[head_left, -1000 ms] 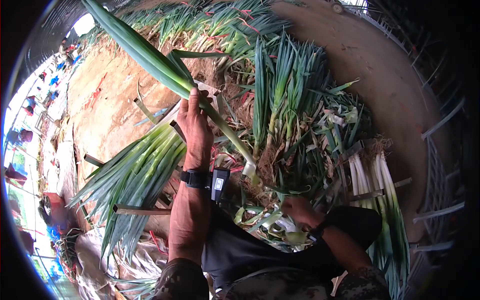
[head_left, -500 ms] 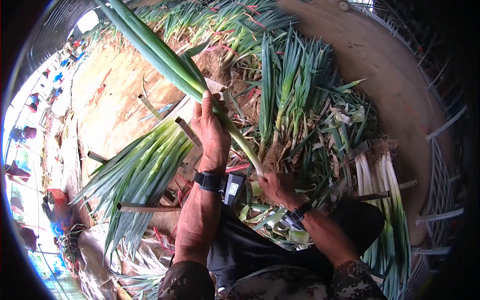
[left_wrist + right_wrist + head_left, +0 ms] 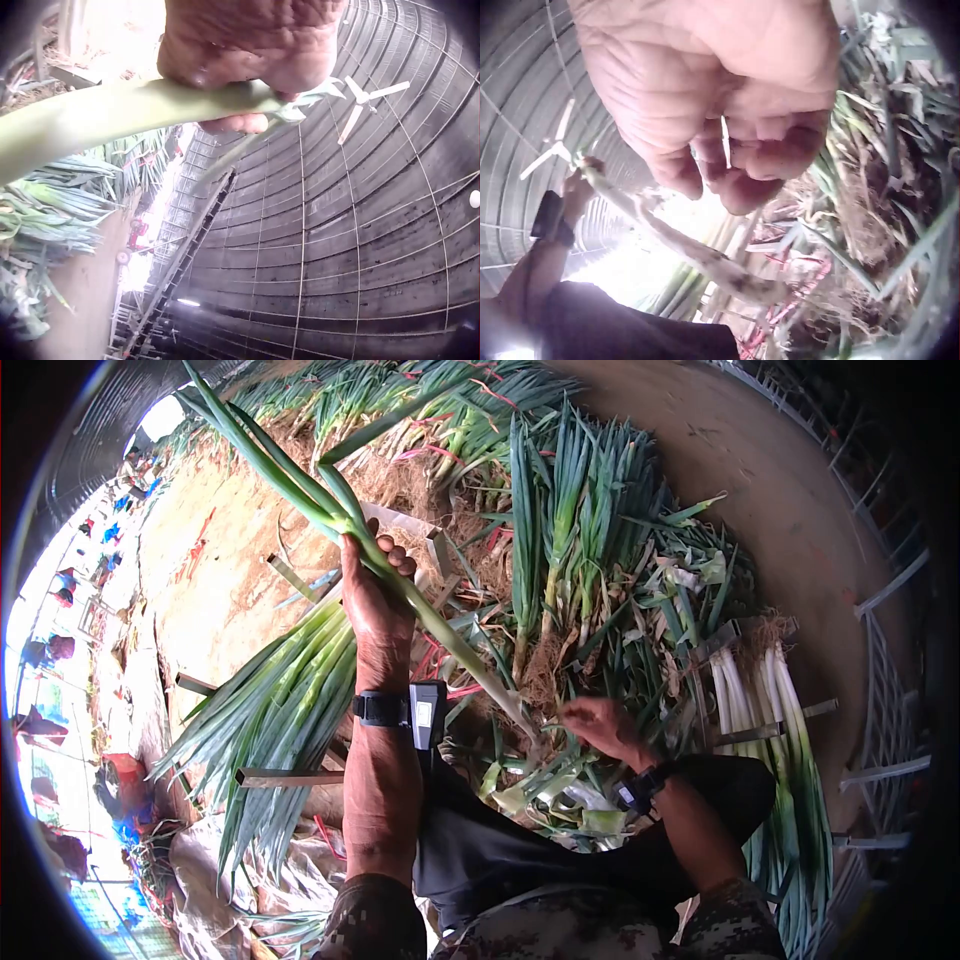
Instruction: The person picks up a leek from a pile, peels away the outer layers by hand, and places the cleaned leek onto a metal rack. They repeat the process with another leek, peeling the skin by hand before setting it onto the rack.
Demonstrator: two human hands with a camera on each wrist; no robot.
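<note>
Leek (image 3: 455,643) noted in my left grip (image 3: 378,600), fingers wrapped round it, slanting beyond the right edge of the metal rack (image 3: 285,778). Right grip (image 3: 607,730), loosely curled, shows nothing held, just beside the root end.

We counted one left hand (image 3: 378,605), one right hand (image 3: 605,728), two wristbands (image 3: 382,710), two camouflage sleeves (image 3: 370,920), one held leek (image 3: 455,645), two leek bunches (image 3: 285,700) between metal bars (image 3: 285,778), and one white fan (image 3: 363,97) with three blades (image 3: 390,89).
</note>
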